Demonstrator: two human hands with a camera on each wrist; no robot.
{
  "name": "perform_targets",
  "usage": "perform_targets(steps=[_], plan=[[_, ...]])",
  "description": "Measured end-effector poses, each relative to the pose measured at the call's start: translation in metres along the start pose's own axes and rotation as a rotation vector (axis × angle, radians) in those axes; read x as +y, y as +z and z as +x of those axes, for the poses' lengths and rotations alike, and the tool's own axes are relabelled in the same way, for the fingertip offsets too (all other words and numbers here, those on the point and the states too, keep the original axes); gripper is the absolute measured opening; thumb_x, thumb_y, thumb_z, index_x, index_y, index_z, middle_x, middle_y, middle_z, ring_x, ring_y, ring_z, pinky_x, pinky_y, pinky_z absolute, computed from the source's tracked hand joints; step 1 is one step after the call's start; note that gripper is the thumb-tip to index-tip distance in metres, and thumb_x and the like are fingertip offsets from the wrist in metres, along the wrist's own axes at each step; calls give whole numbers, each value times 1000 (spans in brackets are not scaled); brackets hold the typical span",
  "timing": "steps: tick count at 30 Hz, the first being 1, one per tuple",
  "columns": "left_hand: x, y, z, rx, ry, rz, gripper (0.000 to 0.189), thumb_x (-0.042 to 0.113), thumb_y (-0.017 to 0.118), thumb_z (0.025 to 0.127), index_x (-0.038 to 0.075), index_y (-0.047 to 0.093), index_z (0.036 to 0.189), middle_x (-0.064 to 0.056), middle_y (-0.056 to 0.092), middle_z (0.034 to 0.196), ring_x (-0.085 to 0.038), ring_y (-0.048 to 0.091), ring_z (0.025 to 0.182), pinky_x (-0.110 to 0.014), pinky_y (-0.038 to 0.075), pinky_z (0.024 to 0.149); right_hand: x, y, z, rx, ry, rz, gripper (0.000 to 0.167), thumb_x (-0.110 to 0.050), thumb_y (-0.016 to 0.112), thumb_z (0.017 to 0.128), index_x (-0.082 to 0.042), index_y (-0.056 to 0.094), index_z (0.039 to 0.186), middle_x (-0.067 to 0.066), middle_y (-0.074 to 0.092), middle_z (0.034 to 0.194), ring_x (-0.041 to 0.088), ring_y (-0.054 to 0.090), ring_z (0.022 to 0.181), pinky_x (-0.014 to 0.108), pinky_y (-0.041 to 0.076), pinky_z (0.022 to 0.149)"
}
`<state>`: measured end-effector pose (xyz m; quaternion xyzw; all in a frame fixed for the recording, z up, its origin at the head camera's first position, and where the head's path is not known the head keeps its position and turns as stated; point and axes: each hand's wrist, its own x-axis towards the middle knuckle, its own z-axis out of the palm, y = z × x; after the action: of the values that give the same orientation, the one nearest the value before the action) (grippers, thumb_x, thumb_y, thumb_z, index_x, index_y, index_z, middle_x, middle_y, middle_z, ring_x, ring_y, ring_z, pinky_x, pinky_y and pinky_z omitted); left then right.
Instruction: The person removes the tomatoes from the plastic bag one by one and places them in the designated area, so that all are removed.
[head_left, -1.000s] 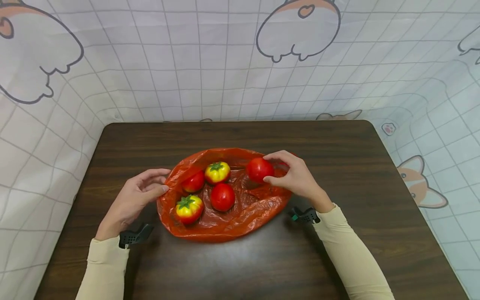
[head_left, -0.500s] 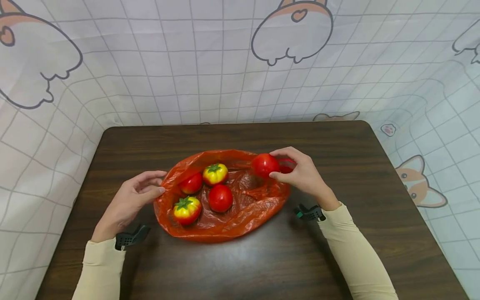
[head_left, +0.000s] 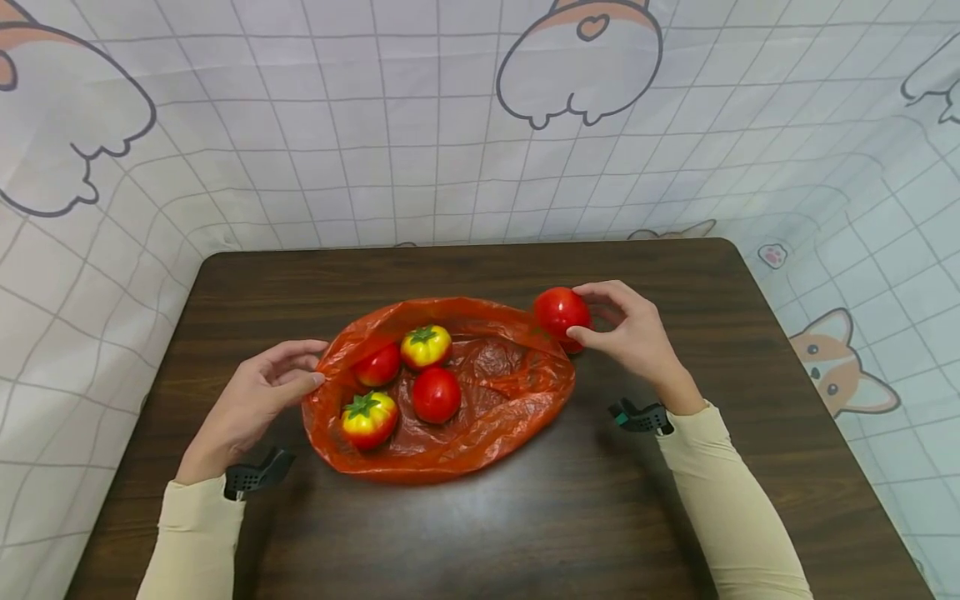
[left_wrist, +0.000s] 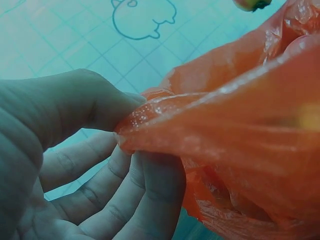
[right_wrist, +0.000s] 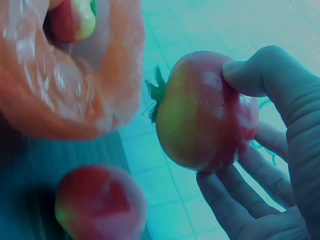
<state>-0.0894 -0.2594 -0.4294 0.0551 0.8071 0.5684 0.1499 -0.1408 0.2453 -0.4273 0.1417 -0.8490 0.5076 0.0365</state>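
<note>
A thin red plastic bag [head_left: 517,417] lies with its mouth wide open on the table. Several tomatoes sit inside it: some red, such as the tomato [head_left: 437,395] near its middle, others yellow and red with green tops. My left hand [head_left: 255,400] pinches the bag's left rim between thumb and fingers. At the far right rim, my right hand [head_left: 630,329] holds a red tomato [head_left: 561,312] up off the table; its leafy top points toward the bag in the right wrist view. Outside the bag, below that hand, another tomato [right_wrist: 102,205] rests on the table, mostly hidden in the head view.
The dark wooden table [head_left: 480,542] has its far edge beyond the bag. A white gridded cloth [head_left: 337,125] with cartoon corgis hangs behind it and along the sides. Each wrist wears a black camera mount [head_left: 641,417].
My right hand has lifted the tomato from inside the bag and carried it right, to the far right rim. The tomato outside has come partly into sight. My left hand keeps its pinch.
</note>
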Motion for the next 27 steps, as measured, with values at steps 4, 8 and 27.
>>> perform_targets(steps=[4, 8, 27], plan=[[0, 0, 0, 1, 1, 11, 52, 29, 67, 102, 10, 51, 147, 5, 67, 115, -6, 74, 100, -25, 63, 87, 5, -9, -1, 41, 4, -19, 50, -10, 85, 85, -10, 66, 132, 8, 64, 128, -2, 65, 109, 24, 54, 104], [1, -1, 0, 5, 3, 16, 51, 29, 67, 102, 10, 51, 146, 7, 67, 114, -5, 74, 99, -25, 63, 87, 10, -17, -2, 86, 7, -29, 50, -8, 84, 85, -11, 67, 131, 7, 64, 127, -2, 65, 108, 22, 54, 104], [5, 1, 1, 5, -41, 33, 51, 28, 67, 101, 10, 50, 146, 5, 67, 114, -7, 73, 98, -25, 63, 86, 38, -41, -9, 181, 67, -119, 50, -13, 85, 85, -13, 67, 132, 6, 66, 129, -8, 60, 108, 6, 50, 96]])
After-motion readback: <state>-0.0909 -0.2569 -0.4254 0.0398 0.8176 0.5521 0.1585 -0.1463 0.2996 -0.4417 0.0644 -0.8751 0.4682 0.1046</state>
